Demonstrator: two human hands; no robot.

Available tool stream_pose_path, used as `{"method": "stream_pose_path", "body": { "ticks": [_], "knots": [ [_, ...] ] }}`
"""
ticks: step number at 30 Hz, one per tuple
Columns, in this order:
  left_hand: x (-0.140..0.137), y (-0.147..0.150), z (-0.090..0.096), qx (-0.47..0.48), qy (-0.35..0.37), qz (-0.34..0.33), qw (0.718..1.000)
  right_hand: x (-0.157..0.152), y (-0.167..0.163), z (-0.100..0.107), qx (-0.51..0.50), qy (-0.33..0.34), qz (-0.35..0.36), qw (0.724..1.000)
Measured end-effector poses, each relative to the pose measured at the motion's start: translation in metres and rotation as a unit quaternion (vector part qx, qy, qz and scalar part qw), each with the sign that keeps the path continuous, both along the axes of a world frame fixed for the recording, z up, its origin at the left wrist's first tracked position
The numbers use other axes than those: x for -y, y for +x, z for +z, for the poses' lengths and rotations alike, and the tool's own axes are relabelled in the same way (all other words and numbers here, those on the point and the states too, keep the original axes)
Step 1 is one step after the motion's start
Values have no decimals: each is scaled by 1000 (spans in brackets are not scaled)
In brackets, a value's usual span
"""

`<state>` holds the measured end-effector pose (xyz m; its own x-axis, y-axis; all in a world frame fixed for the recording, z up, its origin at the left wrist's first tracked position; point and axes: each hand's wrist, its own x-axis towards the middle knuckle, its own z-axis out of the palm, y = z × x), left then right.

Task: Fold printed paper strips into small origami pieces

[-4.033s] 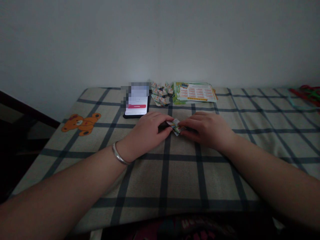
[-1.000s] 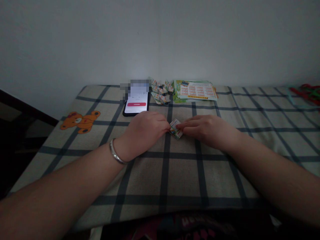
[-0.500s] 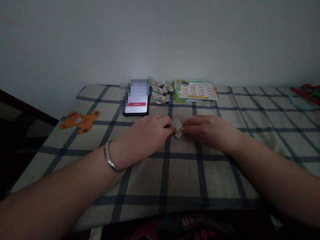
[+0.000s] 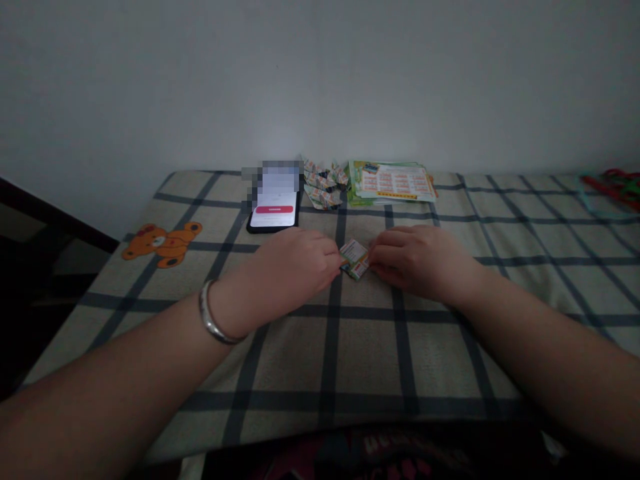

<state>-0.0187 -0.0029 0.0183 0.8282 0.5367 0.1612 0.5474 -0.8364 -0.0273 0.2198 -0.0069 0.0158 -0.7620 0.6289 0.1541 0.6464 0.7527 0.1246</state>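
A small folded piece of printed paper [image 4: 355,257], white with green and red print, lies tilted on the checked cloth between my hands. My left hand [image 4: 303,267], with a silver bangle at the wrist, pinches its left corner. At the right edge, my right hand [image 4: 417,262] is closed on the paper with fingertips pressed together. The fingertips of both hands are partly hidden behind the knuckles.
Checked tablecloth [image 4: 280,380] covers the table, which meets a wall at the back. A lit phone [image 4: 274,213], several folded paper pieces [image 4: 323,187] and a stack of printed sheets [image 4: 395,181] lie there. An orange bear cutout [image 4: 163,244] is left; red-green stuff [image 4: 617,190] lies far right.
My left hand has drawn slightly left, and its fingers cover less of the paper. The right hand has barely shifted. More of the paper's printed face shows now.
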Motion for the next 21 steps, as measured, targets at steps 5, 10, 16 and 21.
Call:
{"method": "stream_pose_path", "body": {
  "ticks": [5,10,16,21],
  "knots": [
    [-6,1,-7,2,24,-8,1000,-5,-2,-9,-80,-21,29,996],
    [-6,2,-12,14,30,-16,999,-5,-7,-12,-89,-23,31,995],
    [-1,7,-6,-8,37,7,999,-7,-10,-7,-44,-1,31,999],
    [2,10,-5,-18,82,-1,996,-6,-5,-2,-10,21,64,998]
  ]
}}
